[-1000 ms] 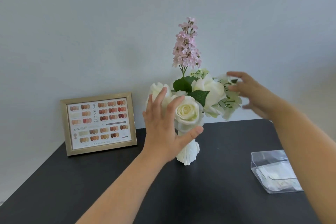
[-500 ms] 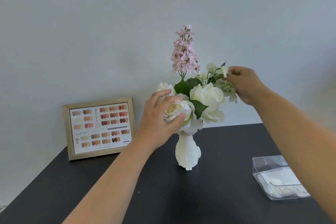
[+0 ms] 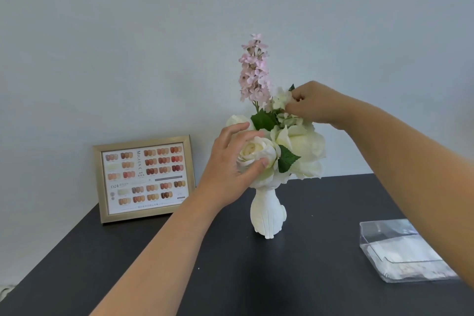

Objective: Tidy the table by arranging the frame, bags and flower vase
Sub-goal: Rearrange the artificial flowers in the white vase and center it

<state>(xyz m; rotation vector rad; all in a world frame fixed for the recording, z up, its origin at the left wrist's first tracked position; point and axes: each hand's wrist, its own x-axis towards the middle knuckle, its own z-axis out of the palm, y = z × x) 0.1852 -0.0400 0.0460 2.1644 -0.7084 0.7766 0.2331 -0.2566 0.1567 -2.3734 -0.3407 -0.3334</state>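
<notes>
Right hand point(image 3: 314, 104) rose, pinching a bloom; left hand point(image 3: 230, 161) cups rose; vase point(image 3: 268, 215) upright.

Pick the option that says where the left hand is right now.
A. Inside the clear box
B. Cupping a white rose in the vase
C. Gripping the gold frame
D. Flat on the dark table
B: the left hand curls its fingers around the front white rose above the white vase.

L hand point(image 3: 225, 169) bare, no rings | R hand point(image 3: 314, 105) bare | 2 forearms unsleeved
</notes>
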